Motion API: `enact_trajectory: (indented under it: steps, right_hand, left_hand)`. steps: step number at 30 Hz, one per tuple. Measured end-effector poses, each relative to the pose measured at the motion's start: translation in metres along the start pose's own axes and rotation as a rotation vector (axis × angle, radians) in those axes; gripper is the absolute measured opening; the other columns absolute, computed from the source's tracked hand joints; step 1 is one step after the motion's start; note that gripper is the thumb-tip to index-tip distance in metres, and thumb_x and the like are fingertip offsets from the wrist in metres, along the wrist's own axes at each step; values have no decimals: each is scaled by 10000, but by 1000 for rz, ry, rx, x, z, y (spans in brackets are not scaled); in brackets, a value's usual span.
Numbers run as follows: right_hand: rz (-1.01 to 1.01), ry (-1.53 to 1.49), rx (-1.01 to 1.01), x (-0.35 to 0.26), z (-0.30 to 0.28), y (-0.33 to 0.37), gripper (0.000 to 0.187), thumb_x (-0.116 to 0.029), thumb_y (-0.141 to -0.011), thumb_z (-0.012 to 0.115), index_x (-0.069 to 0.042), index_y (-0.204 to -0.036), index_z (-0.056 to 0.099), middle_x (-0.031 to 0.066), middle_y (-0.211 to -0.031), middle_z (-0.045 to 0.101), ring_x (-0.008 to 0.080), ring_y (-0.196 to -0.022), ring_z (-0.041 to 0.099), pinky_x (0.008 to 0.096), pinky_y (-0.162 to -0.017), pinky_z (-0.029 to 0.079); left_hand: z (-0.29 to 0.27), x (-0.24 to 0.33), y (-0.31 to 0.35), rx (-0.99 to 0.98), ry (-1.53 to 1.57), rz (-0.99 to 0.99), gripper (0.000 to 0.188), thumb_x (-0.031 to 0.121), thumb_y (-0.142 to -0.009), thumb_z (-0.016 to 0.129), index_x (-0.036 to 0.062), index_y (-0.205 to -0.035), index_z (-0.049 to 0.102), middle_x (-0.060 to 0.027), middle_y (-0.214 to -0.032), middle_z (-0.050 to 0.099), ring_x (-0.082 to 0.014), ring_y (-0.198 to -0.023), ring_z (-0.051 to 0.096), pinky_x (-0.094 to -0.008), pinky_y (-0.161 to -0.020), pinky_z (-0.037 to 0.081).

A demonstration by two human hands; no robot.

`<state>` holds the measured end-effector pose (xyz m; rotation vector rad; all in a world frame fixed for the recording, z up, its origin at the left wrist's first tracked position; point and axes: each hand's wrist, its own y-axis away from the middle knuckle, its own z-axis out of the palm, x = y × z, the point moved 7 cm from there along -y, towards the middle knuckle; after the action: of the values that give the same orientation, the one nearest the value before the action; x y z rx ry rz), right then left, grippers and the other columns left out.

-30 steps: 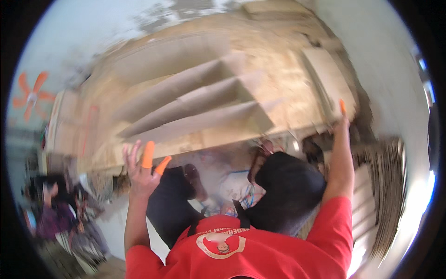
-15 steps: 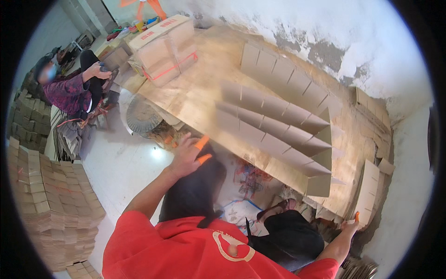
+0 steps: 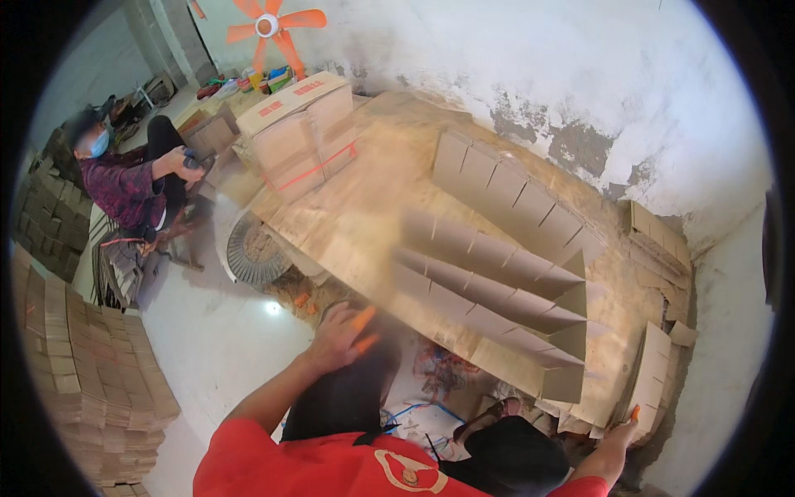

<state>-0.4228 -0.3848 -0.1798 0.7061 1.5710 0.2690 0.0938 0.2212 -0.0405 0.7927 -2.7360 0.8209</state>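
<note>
My left hand (image 3: 338,340) hovers above my knee near the table's front edge, fingers apart, with orange covers on two fingers and nothing held. At the right end of the table, my right hand (image 3: 623,431) grips the near end of upright slotted cardboard strips (image 3: 646,373); one of its fingers also wears an orange cover. Between my hands stands a partly assembled cardboard divider (image 3: 489,290), its long slotted strips running side by side and joined by cross strips at the right. Behind it stands a row of slotted cardboard strips (image 3: 513,195).
A taped cardboard box (image 3: 302,137) sits at the table's (image 3: 389,124) far left. More strips (image 3: 658,236) lie by the wall. Cardboard stacks (image 3: 99,389) rise at my left. Beyond, a masked person (image 3: 124,186) sits near a round ribbed basket (image 3: 255,253). An orange fan (image 3: 267,26) stands behind.
The view has tilted upward, so the table sits lower in the picture and the whole fan shows. My right hand stays at the strips; my left hand stays open above the knee.
</note>
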Motion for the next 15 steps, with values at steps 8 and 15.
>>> enact_trajectory:
  steps: [8, 15]
  right_hand:
    - [-116, -160, -40, 9, -8, -49, 510, -442, -878, 627, -74, -1230, 610, 105, -1114, 658, 280, -937, 641, 394, -809, 506]
    - [-163, -503, -178, 27, 36, -4, 444, -243, -913, 559, 11, -1276, 525, 158, -1265, 570, 303, -1103, 575, 424, -960, 447]
  left_hand:
    - [4, -8, -21, -58, 12, -22, 564, 196, -730, 817, 3, -1213, 599, -148, -1019, 637, -313, -980, 594, -466, -991, 436]
    - [19, -20, -3, 38, 36, -34, 543, 106, -710, 847, 2, -1192, 620, -134, -1022, 632, -346, -970, 577, -451, -844, 474]
